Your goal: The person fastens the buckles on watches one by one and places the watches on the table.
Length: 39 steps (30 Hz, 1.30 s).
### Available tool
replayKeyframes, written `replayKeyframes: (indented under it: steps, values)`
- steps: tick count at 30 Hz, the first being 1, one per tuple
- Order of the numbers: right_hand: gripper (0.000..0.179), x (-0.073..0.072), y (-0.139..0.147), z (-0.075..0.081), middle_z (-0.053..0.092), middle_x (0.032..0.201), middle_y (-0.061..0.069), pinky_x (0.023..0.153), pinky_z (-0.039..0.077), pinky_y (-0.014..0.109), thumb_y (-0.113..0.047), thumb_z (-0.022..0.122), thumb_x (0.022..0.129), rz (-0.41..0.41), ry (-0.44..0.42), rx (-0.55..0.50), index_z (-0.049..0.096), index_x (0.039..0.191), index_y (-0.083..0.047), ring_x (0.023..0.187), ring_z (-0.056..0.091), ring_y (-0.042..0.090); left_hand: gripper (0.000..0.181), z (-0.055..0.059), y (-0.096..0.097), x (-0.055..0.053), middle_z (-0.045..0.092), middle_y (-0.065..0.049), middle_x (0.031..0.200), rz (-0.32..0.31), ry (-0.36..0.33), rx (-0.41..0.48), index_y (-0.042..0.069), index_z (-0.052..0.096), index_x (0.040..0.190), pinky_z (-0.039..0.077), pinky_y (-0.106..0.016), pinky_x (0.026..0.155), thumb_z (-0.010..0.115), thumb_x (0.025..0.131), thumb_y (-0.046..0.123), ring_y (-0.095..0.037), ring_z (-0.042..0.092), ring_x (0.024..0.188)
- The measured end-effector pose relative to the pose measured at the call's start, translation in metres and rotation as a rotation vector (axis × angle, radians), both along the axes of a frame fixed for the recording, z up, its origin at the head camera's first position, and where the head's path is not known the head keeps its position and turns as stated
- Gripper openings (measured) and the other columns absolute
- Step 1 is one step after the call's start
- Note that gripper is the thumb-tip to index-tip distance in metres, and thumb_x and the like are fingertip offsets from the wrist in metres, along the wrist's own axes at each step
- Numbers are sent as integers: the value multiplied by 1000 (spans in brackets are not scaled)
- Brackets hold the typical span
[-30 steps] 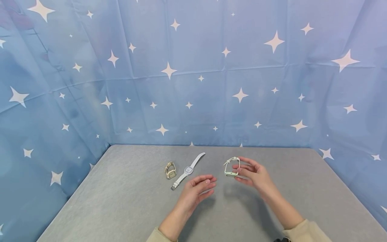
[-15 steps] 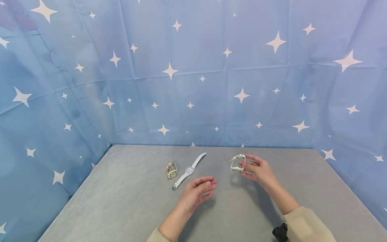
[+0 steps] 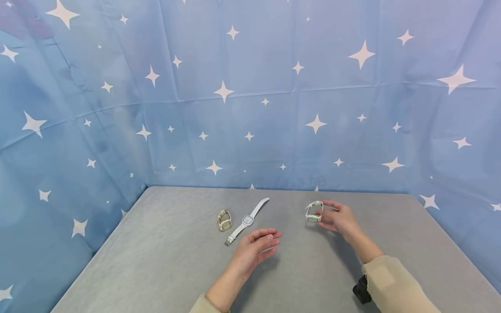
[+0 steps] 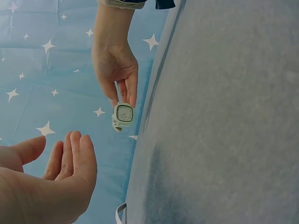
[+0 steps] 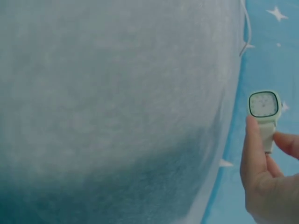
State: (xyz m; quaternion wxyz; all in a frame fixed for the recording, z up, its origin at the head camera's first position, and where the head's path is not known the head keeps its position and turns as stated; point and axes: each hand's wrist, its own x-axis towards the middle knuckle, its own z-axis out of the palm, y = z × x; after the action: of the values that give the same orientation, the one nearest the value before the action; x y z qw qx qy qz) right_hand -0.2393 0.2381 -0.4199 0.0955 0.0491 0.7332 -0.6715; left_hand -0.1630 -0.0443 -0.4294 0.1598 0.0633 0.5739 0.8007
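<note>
My right hand (image 3: 339, 220) pinches a pale green wristwatch (image 3: 313, 218) by its strap, above the grey table. The watch's strap is closed in a loop, and its squarish dial shows in the right wrist view, where the fingers and thumb press on the band. Over the table's middle hovers my left hand (image 3: 252, 252), holding nothing, its fingers extended and a little bent. Nearest to that hand lies a white wristwatch (image 3: 248, 220), stretched out flat. To its left sits a beige wristwatch (image 3: 225, 225) with its strap looped.
The grey table (image 3: 164, 261) ends at a blue curtain (image 3: 274, 130) with white stars, which hangs behind it and along both sides. A black object (image 3: 362, 290) is at the right sleeve (image 3: 395, 282).
The right hand has carried the pale green watch to the right, away from the left hand. The left hand keeps nearly the same place; the two other watches lie as before.
</note>
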Motion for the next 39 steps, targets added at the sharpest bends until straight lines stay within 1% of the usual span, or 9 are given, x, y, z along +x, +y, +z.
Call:
replayKeyframes:
  steps: [5,13,19,21,24,26,28,34,39]
  values:
    - [60,-2,2,-5,75,102,4,76,61,28,-5,52,100,3,-25,48,24,151,11,80,71,8,38,0,-1,0,65,-20,131,-1,0,-4,-8,57,130,56,-29,94,59,98,13,-18,68,112]
    - [59,-3,2,-10,75,98,1,74,61,27,-4,49,101,17,-63,54,23,151,11,77,69,5,38,0,-1,1,66,-19,130,-3,4,-3,-9,57,129,56,-29,94,59,98,13,-15,69,108]
    - [60,-4,2,-11,73,110,12,77,61,29,-5,49,101,25,-73,90,22,152,11,81,69,6,38,0,-2,2,66,-20,130,-4,4,-2,-10,57,129,56,-27,93,59,98,12,-15,69,107]
    - [60,-4,2,-11,68,120,22,78,61,28,-5,49,101,25,-77,98,22,152,11,82,68,5,39,0,-2,2,66,-20,130,-4,5,-2,-10,57,129,56,-27,92,59,98,13,-15,69,108]
    - [61,-3,2,-10,47,140,34,79,61,28,-5,49,101,21,-85,101,20,153,11,84,66,5,39,0,-2,2,66,-20,130,-4,4,-1,-10,56,129,56,-27,92,59,98,12,-16,69,108]
    - [62,-3,2,-10,34,147,38,81,60,27,-5,49,101,24,-89,118,19,153,11,86,64,5,39,0,-2,2,66,-20,130,-3,2,-3,-10,57,129,56,-26,91,59,98,12,-16,68,108]
    - [62,-4,3,-10,31,148,39,82,60,27,-5,49,101,23,-92,139,19,153,12,88,64,6,38,0,-1,2,66,-20,129,-2,0,-5,-10,57,129,56,-26,91,59,98,12,-15,68,107]
    - [60,-3,4,-11,51,130,39,80,60,27,-6,50,101,20,-85,185,23,149,17,89,66,8,38,1,-1,2,66,-20,130,-2,-6,-17,-8,58,129,56,-27,92,59,98,14,-17,68,109]
    - [57,-4,5,-12,58,122,34,78,60,25,-5,50,100,8,-72,179,28,146,20,85,65,7,38,1,0,2,66,-20,130,0,-7,-10,-8,57,129,56,-27,91,59,98,14,-17,68,108]
